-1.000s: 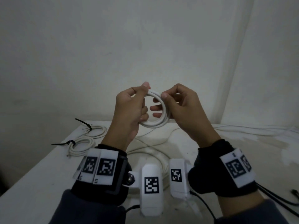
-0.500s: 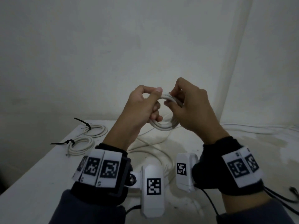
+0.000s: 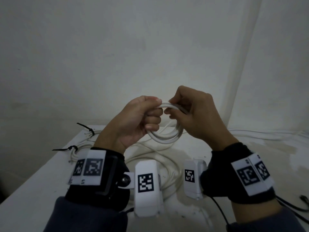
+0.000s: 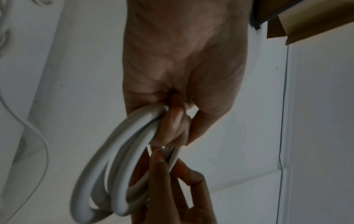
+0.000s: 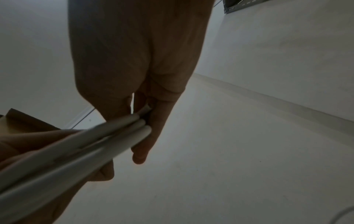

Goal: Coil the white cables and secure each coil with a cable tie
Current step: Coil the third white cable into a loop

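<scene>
Both hands, left hand [image 3: 133, 121] and right hand [image 3: 199, 114], are gripping a white coil [image 3: 164, 136] above the surface [image 3: 33, 190]. Loose cable [image 3: 150, 153] is lying below, uncoiled; two tied coils [image 3: 78, 148] are apparently resting far-left; black ties [image 3: 64, 149] are binding them.

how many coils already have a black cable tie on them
2, both at the table's far left: the far tied coil and the near tied coil, partly hidden by the left wrist.
</scene>
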A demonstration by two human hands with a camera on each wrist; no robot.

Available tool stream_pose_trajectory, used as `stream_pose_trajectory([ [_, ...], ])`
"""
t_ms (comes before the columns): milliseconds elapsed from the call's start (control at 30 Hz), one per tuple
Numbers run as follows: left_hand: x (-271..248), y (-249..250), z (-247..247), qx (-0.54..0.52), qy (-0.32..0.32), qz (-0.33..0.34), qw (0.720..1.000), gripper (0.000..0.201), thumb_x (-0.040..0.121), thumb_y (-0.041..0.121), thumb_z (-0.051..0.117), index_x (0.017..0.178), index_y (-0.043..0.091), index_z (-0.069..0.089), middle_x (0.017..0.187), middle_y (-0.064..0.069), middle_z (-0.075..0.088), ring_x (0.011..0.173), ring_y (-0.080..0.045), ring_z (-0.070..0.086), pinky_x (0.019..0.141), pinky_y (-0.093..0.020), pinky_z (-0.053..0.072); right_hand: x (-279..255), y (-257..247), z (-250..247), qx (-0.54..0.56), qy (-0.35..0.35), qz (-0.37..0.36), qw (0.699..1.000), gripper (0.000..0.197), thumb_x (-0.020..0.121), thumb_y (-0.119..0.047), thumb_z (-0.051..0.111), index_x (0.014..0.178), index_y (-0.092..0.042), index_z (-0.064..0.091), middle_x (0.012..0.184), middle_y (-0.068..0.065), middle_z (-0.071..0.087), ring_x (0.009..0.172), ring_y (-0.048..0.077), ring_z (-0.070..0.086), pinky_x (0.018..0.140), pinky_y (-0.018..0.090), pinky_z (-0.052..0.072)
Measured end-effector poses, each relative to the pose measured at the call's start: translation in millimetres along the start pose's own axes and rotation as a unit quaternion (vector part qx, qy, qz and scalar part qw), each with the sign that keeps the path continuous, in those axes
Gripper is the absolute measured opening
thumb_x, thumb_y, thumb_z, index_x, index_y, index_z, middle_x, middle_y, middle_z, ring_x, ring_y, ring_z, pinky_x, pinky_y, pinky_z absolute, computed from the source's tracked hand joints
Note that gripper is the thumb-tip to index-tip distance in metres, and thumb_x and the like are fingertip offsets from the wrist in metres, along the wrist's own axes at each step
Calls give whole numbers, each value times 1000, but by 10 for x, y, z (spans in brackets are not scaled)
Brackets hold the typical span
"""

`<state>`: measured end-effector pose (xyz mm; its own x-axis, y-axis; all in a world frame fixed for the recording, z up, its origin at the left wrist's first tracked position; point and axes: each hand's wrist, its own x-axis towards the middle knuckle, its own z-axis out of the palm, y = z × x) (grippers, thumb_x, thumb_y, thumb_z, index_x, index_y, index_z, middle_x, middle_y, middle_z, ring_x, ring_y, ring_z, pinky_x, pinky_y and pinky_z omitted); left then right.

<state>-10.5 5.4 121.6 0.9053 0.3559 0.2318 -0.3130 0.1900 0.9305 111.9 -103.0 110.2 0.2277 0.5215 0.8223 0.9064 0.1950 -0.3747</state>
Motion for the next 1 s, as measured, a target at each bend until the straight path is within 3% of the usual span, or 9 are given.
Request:
stream_pose_trajectory([
  [133, 0, -3, 51, -48, 11, 57, 997, 17, 98, 10, 39, 82, 14, 39, 50, 8, 32, 36, 0, 23, 33, -12, 26, 27, -43, -20, 40, 91, -3, 995, 15, 74, -15, 81, 87, -14, 74, 77, -1, 73, 69, 9, 69, 64, 25, 56],
  [233, 21, -29, 103, -78, 44, 88, 992, 15, 99, 8, 39, 85, 13, 39, 49, 7, 33, 36, -1, 23, 33, -12, 25, 35, -42, -21, 66, 86, 20, 994, 26, 77, -16, 79, 101, -20, 72, 88, -8, 72, 79, 1, 69, 72, 16, 53],
  [300, 30, -46, 122, -96, 57, 102, 988, 16, 99, 8, 39, 83, 13, 40, 49, 7, 33, 36, -1, 24, 33, -12, 25, 40, -26, -48, 80, 51, 44, 995, 28, 81, -14, 75, 107, -24, 69, 95, -10, 71, 84, -2, 68, 76, 18, 54],
  [400, 39, -69, 137, -115, 52, 112, 986, 16, 99, 9, 39, 83, 13, 41, 51, 7, 33, 36, -1, 25, 35, -12, 25, 48, -11, -99, 77, 40, 42, 995, 30, 86, -13, 70, 113, -23, 67, 102, -7, 72, 87, 6, 71, 80, 27, 58],
  [600, 50, -132, 166, -132, -9, 77, 988, 17, 98, 12, 39, 81, 13, 42, 54, 5, 36, 39, -2, 28, 42, -15, 35, 18, 16, -172, -2, 66, 2, 998, 20, 87, -17, 69, 107, -13, 73, 82, -15, 68, 70, 4, 70, 59, 18, 56],
  [700, 48, -154, 120, -77, 2, 60, 995, 6, 97, 10, 42, 96, 6, 46, 59, -1, 51, 45, -7, 44, 53, -23, 50, 10, 41, -211, -29, 64, -7, 997, 17, 85, -18, 72, 101, -14, 75, 76, -22, 63, 65, 4, 68, 57, 12, 51],
  [800, 31, -132, 47, -15, 19, 52, 998, 10, 95, 4, 44, 102, 0, 51, 68, -9, 64, 53, -13, 59, 61, -27, 56, 7, 51, -240, -35, 40, -12, 998, 17, 83, -20, 74, 99, -14, 76, 76, -15, 67, 64, 3, 68, 58, 8, 49],
  [900, 11, -86, 60, -2, 9, 33, 999, 15, 95, 0, 38, 101, 0, 52, 68, -8, 58, 44, -9, 45, 47, -22, 47, -2, 21, -188, -19, 18, -12, 1000, 17, 82, -19, 75, 98, -14, 76, 75, -13, 68, 62, 1, 67, 57, 7, 47],
  [1000, 21, -69, 113, 42, 26, 25, 998, 18, 92, 4, 35, 83, 9, 50, 60, -1, 39, 40, -5, 24, 39, -17, 29, -2, -7, -126, -15, 12, -18, 1000, 16, 81, -17, 76, 97, -14, 77, 73, -12, 69, 62, 2, 68, 56, 7, 48],
])
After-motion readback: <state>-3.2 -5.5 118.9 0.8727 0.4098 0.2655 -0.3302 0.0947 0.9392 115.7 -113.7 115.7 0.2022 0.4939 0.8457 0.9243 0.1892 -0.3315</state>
